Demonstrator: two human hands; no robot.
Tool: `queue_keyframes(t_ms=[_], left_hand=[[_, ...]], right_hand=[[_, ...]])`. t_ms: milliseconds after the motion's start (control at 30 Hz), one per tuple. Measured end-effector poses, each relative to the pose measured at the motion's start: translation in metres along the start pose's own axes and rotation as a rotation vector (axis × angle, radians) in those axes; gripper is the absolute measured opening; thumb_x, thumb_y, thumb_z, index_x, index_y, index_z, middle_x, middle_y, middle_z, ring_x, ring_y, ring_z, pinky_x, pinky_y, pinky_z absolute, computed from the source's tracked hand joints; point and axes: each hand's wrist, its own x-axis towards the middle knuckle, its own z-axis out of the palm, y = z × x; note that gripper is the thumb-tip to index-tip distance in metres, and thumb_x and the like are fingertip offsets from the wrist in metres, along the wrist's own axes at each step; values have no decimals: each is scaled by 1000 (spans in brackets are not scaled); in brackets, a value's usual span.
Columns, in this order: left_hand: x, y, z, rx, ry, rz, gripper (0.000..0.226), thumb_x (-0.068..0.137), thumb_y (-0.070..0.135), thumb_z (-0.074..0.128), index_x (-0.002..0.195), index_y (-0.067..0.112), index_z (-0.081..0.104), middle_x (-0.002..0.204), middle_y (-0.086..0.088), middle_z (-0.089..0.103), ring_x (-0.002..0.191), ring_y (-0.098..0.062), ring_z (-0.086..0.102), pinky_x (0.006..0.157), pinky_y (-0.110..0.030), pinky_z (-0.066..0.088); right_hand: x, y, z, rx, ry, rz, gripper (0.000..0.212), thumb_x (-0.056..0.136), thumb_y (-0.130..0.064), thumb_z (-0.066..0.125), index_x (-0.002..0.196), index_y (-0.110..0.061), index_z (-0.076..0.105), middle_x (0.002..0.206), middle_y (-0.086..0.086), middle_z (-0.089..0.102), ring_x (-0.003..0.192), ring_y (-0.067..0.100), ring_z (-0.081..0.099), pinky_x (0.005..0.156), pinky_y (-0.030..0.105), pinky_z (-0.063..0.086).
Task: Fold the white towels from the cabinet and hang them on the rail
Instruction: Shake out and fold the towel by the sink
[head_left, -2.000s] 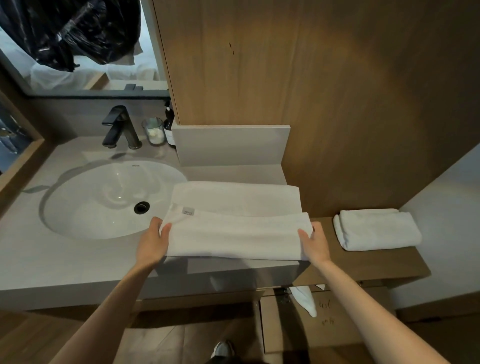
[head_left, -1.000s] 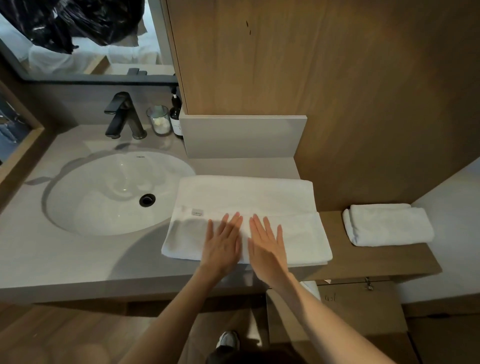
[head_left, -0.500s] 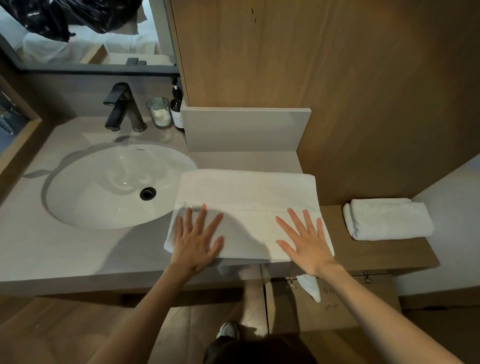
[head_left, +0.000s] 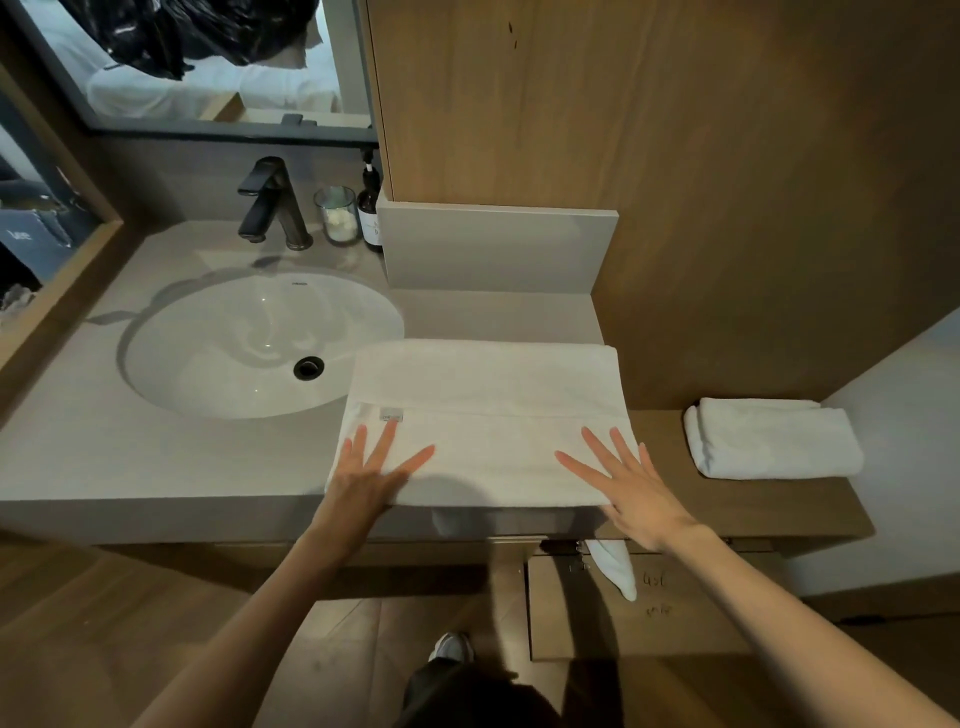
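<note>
So the white towel (head_left: 488, 395) is lying folded flat on the countertop (head_left: 130, 457), just right of the sink (head_left: 208, 374). Both hands are pressing down on it with fingers spread straight, not gripping anything: the left hand (head_left: 366, 480) on the end nearer the sink, the right hand (head_left: 631, 493) on the far end. A second folded towel (head_left: 774, 439) sits further right of the sink.

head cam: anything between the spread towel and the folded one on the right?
Nothing: the head view shows only a bare strip of wooden ledge between the spread towel and the folded towel.
</note>
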Motion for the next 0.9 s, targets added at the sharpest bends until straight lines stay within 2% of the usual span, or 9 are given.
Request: queue_keyframes(t_ms=[67, 167, 233, 300, 400, 500, 600, 800, 900], left_hand=[[-7, 2, -2, 4, 15, 38, 83, 76, 2, 76, 144, 35, 40, 151, -24, 29, 128, -59, 35, 104, -59, 29], [-20, -3, -4, -165, -100, -60, 82, 97, -9, 39, 146, 52, 13, 158, 3, -8, 147, -34, -4, 117, -45, 8], [-27, -4, -14, -246, -96, -87, 88, 92, -14, 42, 144, 52, 18, 160, 7, 5, 148, -25, 5, 116, -42, 21], [-33, -3, -25, -285, -58, -106, 75, 93, -5, 50, 143, 47, 31, 156, 4, 26, 142, -25, 31, 109, -38, 36], [-33, -7, -35, -364, -27, -157, 46, 97, 11, 48, 134, 38, 49, 134, 0, 59, 110, -27, 60, 85, -35, 48], [-23, -15, -45, -528, 71, -226, 23, 97, 17, 51, 113, 31, 60, 103, -2, 70, 91, -26, 64, 71, -34, 47], [-4, -22, -58, -739, 227, -385, 5, 95, 25, 58, 98, 27, 61, 88, 0, 66, 84, -23, 61, 71, -35, 44], [47, -34, -64, -916, 349, -696, 29, 90, 31, 64, 87, 7, 47, 79, -6, 46, 77, -23, 43, 60, -33, 29], [72, -39, -54, -916, 332, -707, 27, 94, 31, 58, 95, 8, 45, 88, -5, 47, 84, -24, 45, 71, -32, 32]], right_hand=[[-6, 0, -2, 54, 0, -7, 89, 99, -7, 47, 144, -57, -10, 158, -9, -25, 144, 25, -27, 119, 49, -8], [-16, 1, -6, 176, 31, -8, 75, 100, -6, 43, 143, -58, 9, 160, -13, -6, 148, 19, -13, 121, 42, -3], [-22, 4, -11, 270, 60, 1, 63, 102, -10, 41, 141, -56, 23, 160, -15, 12, 149, 15, 4, 121, 40, 7], [-28, 8, -18, 379, 100, 18, 48, 104, -18, 38, 135, -53, 37, 153, -15, 34, 142, 12, 29, 118, 43, 26], [-32, 14, -27, 549, 209, 47, 33, 103, -22, 40, 124, -47, 48, 129, -9, 60, 117, 13, 56, 99, 38, 48], [-30, 22, -36, 717, 348, 102, 23, 101, -26, 48, 118, -40, 56, 112, -11, 66, 102, 5, 60, 87, 28, 50], [-19, 25, -50, 873, 475, 203, 15, 98, -27, 56, 113, -27, 60, 105, -7, 65, 95, 1, 59, 75, 14, 44], [22, 30, -63, 1066, 616, 466, 26, 92, -30, 64, 110, -12, 58, 102, 3, 62, 96, 18, 58, 74, 28, 46], [43, 29, -61, 1093, 618, 579, 29, 95, -34, 58, 114, -13, 51, 106, 1, 56, 95, 16, 53, 76, 30, 43]])
